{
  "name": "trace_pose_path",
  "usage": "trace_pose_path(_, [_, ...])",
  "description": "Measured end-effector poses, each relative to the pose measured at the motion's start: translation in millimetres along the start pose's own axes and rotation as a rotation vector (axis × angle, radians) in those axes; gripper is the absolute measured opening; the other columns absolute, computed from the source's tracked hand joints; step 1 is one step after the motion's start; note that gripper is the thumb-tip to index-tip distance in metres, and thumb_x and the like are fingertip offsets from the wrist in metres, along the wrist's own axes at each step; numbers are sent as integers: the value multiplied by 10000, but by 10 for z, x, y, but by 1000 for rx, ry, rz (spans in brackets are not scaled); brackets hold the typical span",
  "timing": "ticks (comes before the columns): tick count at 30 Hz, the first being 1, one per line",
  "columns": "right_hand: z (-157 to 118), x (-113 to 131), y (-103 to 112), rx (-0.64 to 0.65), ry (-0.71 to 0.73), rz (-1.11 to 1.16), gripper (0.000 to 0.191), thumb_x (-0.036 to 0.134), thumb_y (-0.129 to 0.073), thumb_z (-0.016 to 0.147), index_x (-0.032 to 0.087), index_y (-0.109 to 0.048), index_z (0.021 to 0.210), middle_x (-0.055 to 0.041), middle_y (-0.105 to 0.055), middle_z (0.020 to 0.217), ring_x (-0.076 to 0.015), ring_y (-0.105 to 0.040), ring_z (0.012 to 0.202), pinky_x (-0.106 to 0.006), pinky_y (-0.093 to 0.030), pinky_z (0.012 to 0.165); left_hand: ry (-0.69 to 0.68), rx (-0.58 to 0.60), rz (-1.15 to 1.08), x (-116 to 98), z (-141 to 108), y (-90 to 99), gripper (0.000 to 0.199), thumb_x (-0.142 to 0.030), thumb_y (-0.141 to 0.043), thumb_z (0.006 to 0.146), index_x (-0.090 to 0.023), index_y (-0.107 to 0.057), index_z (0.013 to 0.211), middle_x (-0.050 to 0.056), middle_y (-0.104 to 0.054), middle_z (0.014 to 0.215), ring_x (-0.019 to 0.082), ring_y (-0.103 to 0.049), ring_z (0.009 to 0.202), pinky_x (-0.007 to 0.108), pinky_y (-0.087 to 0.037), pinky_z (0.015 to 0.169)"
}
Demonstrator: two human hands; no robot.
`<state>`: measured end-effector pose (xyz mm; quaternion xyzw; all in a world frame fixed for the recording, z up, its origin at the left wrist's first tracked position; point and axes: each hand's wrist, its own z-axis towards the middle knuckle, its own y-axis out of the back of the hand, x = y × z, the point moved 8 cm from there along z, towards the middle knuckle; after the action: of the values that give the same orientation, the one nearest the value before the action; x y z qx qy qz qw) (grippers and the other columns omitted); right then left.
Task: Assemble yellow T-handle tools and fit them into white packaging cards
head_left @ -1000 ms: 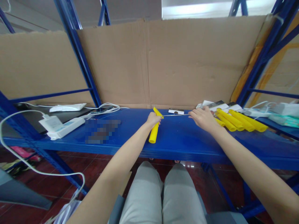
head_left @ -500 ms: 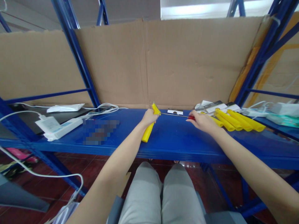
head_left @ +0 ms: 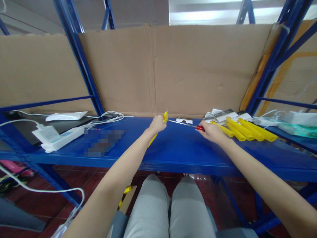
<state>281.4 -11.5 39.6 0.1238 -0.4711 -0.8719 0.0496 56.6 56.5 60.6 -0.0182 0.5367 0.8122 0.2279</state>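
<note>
My left hand (head_left: 158, 124) is closed around a yellow piece (head_left: 165, 116) with a flared top; its long lower part (head_left: 152, 141) shows as a narrow strip below the fingers. My right hand (head_left: 210, 131) grips a screwdriver (head_left: 200, 128) by its red handle. The thin metal shaft runs left and slightly up to the top of the yellow piece, where I cannot tell whether the tip is inside or only touching. Both hands are above the blue shelf (head_left: 180, 148). Several yellow tubes (head_left: 256, 130) lie just right of my right hand.
White-and-black packets (head_left: 224, 115) lie behind the tubes. A small white card (head_left: 184, 121) is near the cardboard wall (head_left: 188, 69). A white power strip (head_left: 61, 140) with cables and a blurred dark item (head_left: 104, 142) are on the left. Blue posts (head_left: 79, 59) frame the shelf.
The yellow piece has turned in my left hand, so its lower part looks thinner. The screwdriver now slopes more, its red handle lower and more exposed. The view has shifted slightly.
</note>
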Motion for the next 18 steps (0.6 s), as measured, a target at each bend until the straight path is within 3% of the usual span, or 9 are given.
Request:
trace_pose_path(10, [3, 73, 12, 35, -37, -34, 329, 406, -369, 937, 182, -590, 1037, -137, -715, 972, -269, -672, 807, -302, -396, 595, -7, -48, 101, -44, -36, 95, 250, -160, -491, 838, -141, -666, 1016, 169, -693, 995, 297, -649, 997, 351, -488, 841])
trace_pose_path(18, [136, 193, 37, -53, -10, 259, 209, 365, -506, 858, 199, -530, 982, -97, -705, 842, -240, -656, 729, -286, -408, 589, 58, -243, -71, 153, -112, 277, 265, -159, -495, 844, -137, -668, 1044, 147, -701, 971, 270, -645, 965, 316, -471, 820])
